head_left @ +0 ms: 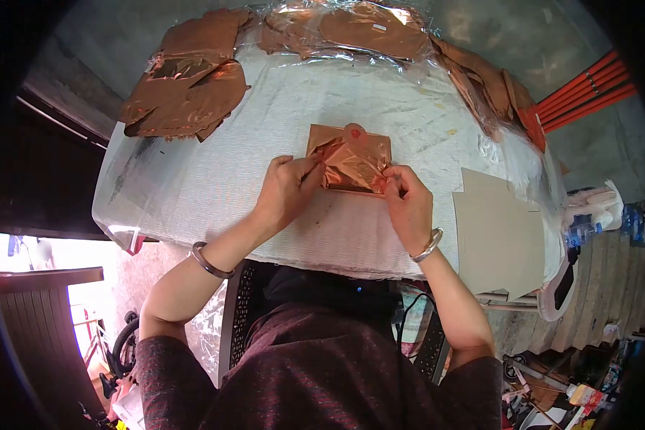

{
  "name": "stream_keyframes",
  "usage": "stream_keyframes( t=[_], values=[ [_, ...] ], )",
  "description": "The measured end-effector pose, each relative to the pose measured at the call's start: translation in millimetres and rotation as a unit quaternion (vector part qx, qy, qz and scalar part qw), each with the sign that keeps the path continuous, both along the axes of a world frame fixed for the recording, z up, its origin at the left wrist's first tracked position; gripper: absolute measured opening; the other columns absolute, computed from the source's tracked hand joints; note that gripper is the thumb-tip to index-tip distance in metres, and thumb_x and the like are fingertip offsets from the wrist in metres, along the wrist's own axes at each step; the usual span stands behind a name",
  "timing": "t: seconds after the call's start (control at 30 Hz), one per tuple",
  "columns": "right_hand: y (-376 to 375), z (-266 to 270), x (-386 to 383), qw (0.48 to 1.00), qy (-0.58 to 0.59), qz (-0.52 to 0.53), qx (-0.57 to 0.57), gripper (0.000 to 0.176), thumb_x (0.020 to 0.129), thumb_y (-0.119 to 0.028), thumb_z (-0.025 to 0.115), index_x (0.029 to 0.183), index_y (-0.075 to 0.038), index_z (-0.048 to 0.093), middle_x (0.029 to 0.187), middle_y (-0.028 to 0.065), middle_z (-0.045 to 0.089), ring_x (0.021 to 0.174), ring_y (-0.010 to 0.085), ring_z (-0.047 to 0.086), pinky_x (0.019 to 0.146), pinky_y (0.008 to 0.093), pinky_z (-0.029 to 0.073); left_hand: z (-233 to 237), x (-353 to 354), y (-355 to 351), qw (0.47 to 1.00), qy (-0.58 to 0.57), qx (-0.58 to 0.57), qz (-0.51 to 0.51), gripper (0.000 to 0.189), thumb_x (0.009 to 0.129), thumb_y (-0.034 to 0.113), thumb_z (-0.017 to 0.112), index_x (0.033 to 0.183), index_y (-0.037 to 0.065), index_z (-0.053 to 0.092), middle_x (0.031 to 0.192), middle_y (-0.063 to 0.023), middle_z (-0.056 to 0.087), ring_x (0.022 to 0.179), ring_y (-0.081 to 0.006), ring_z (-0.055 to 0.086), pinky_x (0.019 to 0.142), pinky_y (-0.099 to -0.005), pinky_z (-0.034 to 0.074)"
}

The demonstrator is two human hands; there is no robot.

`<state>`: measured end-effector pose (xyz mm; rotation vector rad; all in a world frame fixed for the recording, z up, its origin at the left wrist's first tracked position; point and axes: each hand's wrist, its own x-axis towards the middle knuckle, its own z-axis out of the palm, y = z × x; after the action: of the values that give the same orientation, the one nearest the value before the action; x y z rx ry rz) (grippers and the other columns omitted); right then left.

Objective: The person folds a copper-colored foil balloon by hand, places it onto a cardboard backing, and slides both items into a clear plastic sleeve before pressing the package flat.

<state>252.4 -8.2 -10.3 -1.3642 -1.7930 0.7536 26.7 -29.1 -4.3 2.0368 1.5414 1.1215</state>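
A shiny copper-coloured foil piece [355,166] lies near the middle of the white-covered table, crumpled on top, with a rounded tab bearing a red mark at its upper edge. My left hand [291,188] pinches the foil's left side between thumb and fingers. At its right edge, my right hand [408,204] grips the lower corner, thumb and forefinger pressed together. Both wrists wear a bangle. The underside of the foil is hidden.
Copper-coloured sheets [186,97] lie at the table's back left, more sheets [369,32] in clear plastic at the back, others [480,79] at the back right. Grey-beige cardboard [498,236] rests on the right. Orange poles [584,89] stand beyond the table [229,172].
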Motion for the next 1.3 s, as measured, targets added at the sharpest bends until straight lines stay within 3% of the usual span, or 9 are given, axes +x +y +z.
stream_keyframes(
  t=[0.23,0.37,0.57,0.63,0.77,0.83,0.87,0.97,1.3],
  values=[
    [-1.2,-0.2,-1.3,0.995,-0.067,-0.007,0.077,0.011,0.084,0.000,0.053,0.094,-0.001,0.059,0.072,0.0087,0.063,0.062,0.0124,0.057,0.057,0.0268,0.046,-3.6,2.8,5.1,0.999,-0.042,0.016,0.004,0.017,0.079,0.005,0.063,0.067,-0.003,0.056,0.056,-0.0190,0.048,0.047,-0.0344,0.048,0.051,-0.0372,0.040],
    [-2.6,4.7,-5.5,0.991,-0.100,-0.014,0.084,0.011,0.083,-0.001,0.055,0.093,-0.001,0.060,0.072,0.0105,0.062,0.062,0.0197,0.059,0.058,0.0309,0.047,-3.5,2.5,4.4,0.998,-0.062,0.007,0.000,0.018,0.078,0.005,0.063,0.065,-0.003,0.054,0.055,-0.0180,0.048,0.046,-0.0333,0.047,0.051,-0.0371,0.040],
    [-4.7,4.4,-6.7,0.973,-0.196,-0.033,0.116,0.009,0.083,-0.006,0.056,0.091,-0.003,0.061,0.073,0.0123,0.062,0.069,0.0286,0.058,0.063,0.0380,0.046,-6.4,4.4,2.3,1.000,0.007,0.022,0.014,0.020,0.079,0.008,0.065,0.064,0.001,0.053,0.056,-0.0120,0.051,0.053,-0.0290,0.050,0.069,-0.0361,0.041],
    [-6.1,7.5,-4.8,0.968,-0.221,-0.017,0.121,0.009,0.082,-0.008,0.058,0.090,-0.004,0.061,0.081,0.0117,0.063,0.075,0.0279,0.057,0.067,0.0385,0.045,-5.5,4.8,1.6,1.000,0.013,0.015,0.018,0.020,0.079,0.010,0.065,0.064,0.003,0.053,0.057,-0.0098,0.052,0.057,-0.0278,0.051,0.079,-0.0364,0.039],
    [-10.3,19.0,-3.1,0.963,-0.230,-0.037,0.132,0.017,0.082,-0.007,0.059,0.098,-0.004,0.061,0.100,0.0128,0.062,0.087,0.0287,0.056,0.074,0.0394,0.044,-4.4,5.2,2.8,0.999,0.029,0.029,0.027,0.021,0.079,0.010,0.065,0.063,0.003,0.053,0.057,-0.0095,0.052,0.058,-0.0274,0.051,0.079,-0.0358,0.040],
    [-7.9,22.0,-6.8,0.925,-0.228,0.081,0.294,0.035,0.084,-0.014,0.058,0.118,-0.003,0.055,0.126,0.0147,0.051,0.114,0.0317,0.048,0.093,0.0419,0.040,-5.8,5.1,1.9,0.999,0.021,0.018,0.027,0.022,0.078,0.010,0.066,0.062,0.003,0.052,0.057,-0.0094,0.052,0.058,-0.0278,0.051,0.078,-0.0361,0.039],
    [-11.6,21.9,-9.8,0.926,-0.228,0.079,0.291,0.035,0.084,-0.014,0.058,0.118,-0.003,0.055,0.126,0.0147,0.051,0.114,0.0317,0.048,0.093,0.0419,0.040,-7.5,5.0,2.0,0.999,0.022,0.015,0.024,0.022,0.078,0.010,0.066,0.062,0.003,0.052,0.057,-0.0094,0.052,0.058,-0.0278,0.051,0.078,-0.0361,0.039],
    [-13.2,20.3,-12.5,0.917,-0.317,0.194,0.148,0.058,0.092,-0.034,0.047,0.141,-0.006,0.033,0.148,0.0155,0.028,0.139,0.0314,0.020,0.113,0.0441,0.017,-9.3,4.7,4.5,0.999,0.024,0.022,0.026,0.024,0.078,0.009,0.066,0.061,0.003,0.051,0.056,-0.0089,0.051,0.056,-0.0281,0.050,0.077,-0.0360,0.040],
    [-8.9,7.2,-9.0,0.909,-0.356,0.202,0.078,0.065,0.094,-0.046,0.039,0.146,-0.010,0.023,0.151,0.0153,0.020,0.141,0.0310,0.016,0.113,0.0454,0.014,-3.2,3.8,0.1,0.998,0.007,-0.039,0.042,0.018,0.081,0.012,0.066,0.068,0.003,0.058,0.058,-0.0077,0.053,0.056,-0.0240,0.052,0.082,-0.0372,0.040]
  ],
)
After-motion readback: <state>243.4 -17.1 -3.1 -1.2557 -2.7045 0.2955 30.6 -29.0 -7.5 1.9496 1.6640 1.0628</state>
